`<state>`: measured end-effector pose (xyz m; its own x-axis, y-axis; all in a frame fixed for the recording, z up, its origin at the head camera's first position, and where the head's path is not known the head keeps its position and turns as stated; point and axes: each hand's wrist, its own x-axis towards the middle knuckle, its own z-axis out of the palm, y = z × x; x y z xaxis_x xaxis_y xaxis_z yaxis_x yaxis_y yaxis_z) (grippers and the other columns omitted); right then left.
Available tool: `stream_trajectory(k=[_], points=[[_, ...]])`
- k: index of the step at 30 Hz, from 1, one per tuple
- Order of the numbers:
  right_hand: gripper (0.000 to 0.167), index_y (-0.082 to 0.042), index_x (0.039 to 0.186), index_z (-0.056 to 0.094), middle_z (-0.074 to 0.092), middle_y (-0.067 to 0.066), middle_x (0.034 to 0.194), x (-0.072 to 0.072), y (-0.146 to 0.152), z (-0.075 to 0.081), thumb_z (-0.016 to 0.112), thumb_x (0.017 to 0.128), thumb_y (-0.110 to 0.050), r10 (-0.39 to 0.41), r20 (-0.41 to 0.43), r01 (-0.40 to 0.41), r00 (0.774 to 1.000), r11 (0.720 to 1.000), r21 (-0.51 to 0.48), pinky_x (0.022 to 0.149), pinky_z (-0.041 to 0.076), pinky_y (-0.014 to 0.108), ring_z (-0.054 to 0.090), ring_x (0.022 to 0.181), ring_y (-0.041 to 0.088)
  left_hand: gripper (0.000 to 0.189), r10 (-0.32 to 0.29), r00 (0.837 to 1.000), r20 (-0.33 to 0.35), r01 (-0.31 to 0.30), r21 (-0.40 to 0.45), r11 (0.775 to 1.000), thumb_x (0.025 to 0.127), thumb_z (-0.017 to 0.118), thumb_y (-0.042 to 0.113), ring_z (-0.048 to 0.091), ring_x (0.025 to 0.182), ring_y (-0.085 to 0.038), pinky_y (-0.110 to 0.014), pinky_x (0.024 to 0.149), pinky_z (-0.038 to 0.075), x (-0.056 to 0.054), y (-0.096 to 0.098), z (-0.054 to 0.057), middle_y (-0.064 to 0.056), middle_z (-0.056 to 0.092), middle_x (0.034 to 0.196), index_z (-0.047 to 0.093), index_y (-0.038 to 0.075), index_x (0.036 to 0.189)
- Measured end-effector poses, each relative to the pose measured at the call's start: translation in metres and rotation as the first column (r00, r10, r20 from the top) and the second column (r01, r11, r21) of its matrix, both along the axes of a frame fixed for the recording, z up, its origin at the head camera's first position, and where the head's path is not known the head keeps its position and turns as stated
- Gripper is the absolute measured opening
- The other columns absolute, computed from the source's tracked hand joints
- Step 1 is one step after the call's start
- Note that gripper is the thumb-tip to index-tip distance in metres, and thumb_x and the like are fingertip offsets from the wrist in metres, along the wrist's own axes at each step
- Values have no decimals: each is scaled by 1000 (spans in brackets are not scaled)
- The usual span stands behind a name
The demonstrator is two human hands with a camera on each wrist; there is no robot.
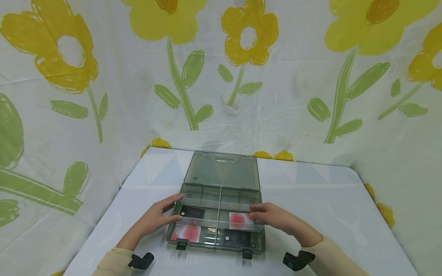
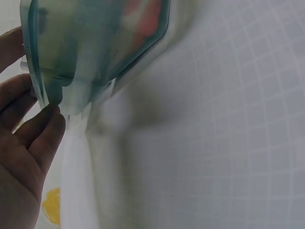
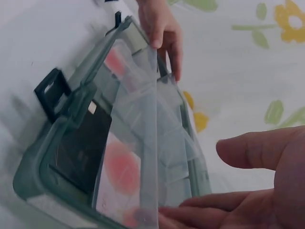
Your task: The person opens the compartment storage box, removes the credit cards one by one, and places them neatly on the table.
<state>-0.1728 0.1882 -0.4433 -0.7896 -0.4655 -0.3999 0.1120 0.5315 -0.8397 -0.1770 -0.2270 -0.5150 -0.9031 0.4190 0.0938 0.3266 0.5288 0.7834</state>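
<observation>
Beige sleeves (image 1: 114,262) lie nearest, at seven and five o'clock. Toward six, a see-through green plastic box (image 1: 210,246) lies on the table (image 1: 310,214), long axis nine to three, open lid (image 1: 222,170) pointing to twelve. "VIP" marks a black card (image 1: 237,238) at five. Left hand (image 1: 157,216) at nine and right hand (image 1: 272,217) at three touch it, thumbs and fingers spread, beside clear, straight strips (image 1: 203,221).
</observation>
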Motion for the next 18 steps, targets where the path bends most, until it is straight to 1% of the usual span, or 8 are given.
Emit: stream_trajectory(k=[3,6,10,13,15,18], points=[[61,13,145,45,51,28,146,-1,-3,0,59,103,-28,-5,40,4,999,1000,17,107,49,58,60,125,42,75,0,1000,5,0,6,1000,89,79,33,41,143,-40,-50,114,42,0,0,-1,-17,44,156,48,8,152],[61,14,145,44,48,29,148,-4,-6,1,59,103,-27,-8,59,5,998,999,41,108,48,58,58,126,42,75,1,1000,6,-1,5,1000,90,79,35,41,143,-40,-49,113,42,-1,0,-2,-17,44,156,48,8,152],[57,13,143,47,50,28,146,-7,-12,1,60,102,-24,2,52,-7,999,995,95,107,50,58,59,126,39,75,0,1000,10,0,12,1000,90,78,34,41,143,-40,-50,113,42,0,-1,-1,-17,43,157,47,7,152],[54,13,142,49,52,27,145,-9,-16,-2,60,102,-21,16,49,-22,999,993,116,107,50,59,59,126,39,74,-2,1000,9,2,19,1000,90,78,34,40,143,-41,-51,113,41,0,0,0,-19,43,157,47,6,152],[53,13,141,50,53,26,144,-10,-19,-3,59,102,-20,29,45,-35,999,992,121,107,49,60,59,126,39,74,-2,1000,7,2,19,1000,90,78,34,40,143,-41,-51,113,41,0,0,0,-19,43,157,47,6,152],[50,13,140,51,54,26,142,-11,-23,-5,58,102,-18,51,41,-55,998,994,97,107,48,60,58,126,39,74,-2,1000,3,2,18,1000,90,78,33,41,143,-41,-50,113,41,0,0,0,-19,43,157,47,6,152]])
